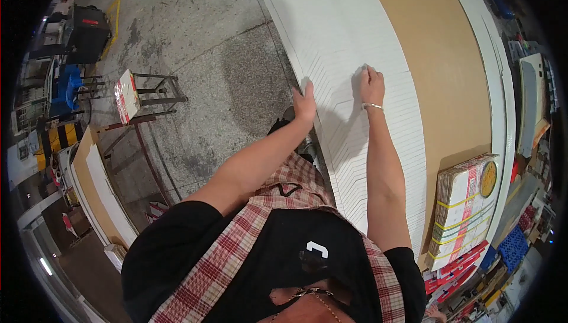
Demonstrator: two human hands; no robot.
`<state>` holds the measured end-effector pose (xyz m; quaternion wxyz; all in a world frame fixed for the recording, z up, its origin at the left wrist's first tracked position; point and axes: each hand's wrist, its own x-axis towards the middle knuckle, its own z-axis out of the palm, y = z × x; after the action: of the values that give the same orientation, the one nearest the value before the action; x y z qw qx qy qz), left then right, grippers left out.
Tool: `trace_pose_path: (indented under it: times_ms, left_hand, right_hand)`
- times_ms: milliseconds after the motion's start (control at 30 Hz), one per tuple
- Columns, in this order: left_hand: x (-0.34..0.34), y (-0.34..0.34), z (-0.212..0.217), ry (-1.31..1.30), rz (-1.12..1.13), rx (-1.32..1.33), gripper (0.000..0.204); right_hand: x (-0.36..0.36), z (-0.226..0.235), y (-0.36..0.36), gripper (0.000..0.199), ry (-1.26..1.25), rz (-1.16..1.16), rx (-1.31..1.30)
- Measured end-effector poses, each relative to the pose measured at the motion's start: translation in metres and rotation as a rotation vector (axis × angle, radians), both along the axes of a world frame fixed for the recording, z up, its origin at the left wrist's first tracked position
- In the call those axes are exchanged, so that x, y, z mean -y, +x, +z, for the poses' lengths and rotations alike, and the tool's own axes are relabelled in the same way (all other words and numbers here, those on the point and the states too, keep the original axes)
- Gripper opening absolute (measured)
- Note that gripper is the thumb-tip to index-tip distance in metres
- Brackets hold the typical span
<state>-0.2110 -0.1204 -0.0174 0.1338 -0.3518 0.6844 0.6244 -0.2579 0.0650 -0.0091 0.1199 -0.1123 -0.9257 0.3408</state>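
Note:
A long row of overlapping white cardboard sheets (337,39) runs away from me, their edges showing as many thin stepped lines. My left hand (305,105) is at the left edge of these sheets, thumb and fingers apart, with nothing visible between them. Over the middle of the white sheets is my right hand (372,88), wearing a bracelet at the wrist. Its fingers are bent and pressed together, the tips close to the top surface; whether they pinch a sheet's edge is hidden.
Brown board (435,57) lies along the right of the white sheets. A strapped bundle of flat printed cartons (461,213) sits on it near me. On the concrete floor (195,33) at left stands a metal-legged stool (157,93), with a black bin (89,33) farther back.

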Motion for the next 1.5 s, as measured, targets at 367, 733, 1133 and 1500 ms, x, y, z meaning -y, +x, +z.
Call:
trace_pose_path:
  times_ms: [367, 733, 1133, 1500]
  left_hand:
    - [0.024, -0.079, 0.013, -0.074, 0.042, -0.098, 0.092]
    - [0.057, -0.111, -0.005, 0.367, -0.060, 0.026, 0.078]
    - [0.037, -0.107, 0.051, 0.787, -0.187, 0.232, 0.071]
    - [0.037, -0.108, 0.049, 0.812, -0.323, 0.302, 0.064]
  right_hand:
    - [0.042, -0.004, -0.074, 0.026, 0.055, -0.039, 0.028]
    - [-0.082, -0.015, -0.084, 0.042, 0.517, -0.439, 0.073]
    - [-0.130, -0.026, -0.063, 0.023, 0.346, -0.461, 0.469]
    - [-0.109, 0.018, -0.057, 0.030, 0.278, -0.462, 0.490]
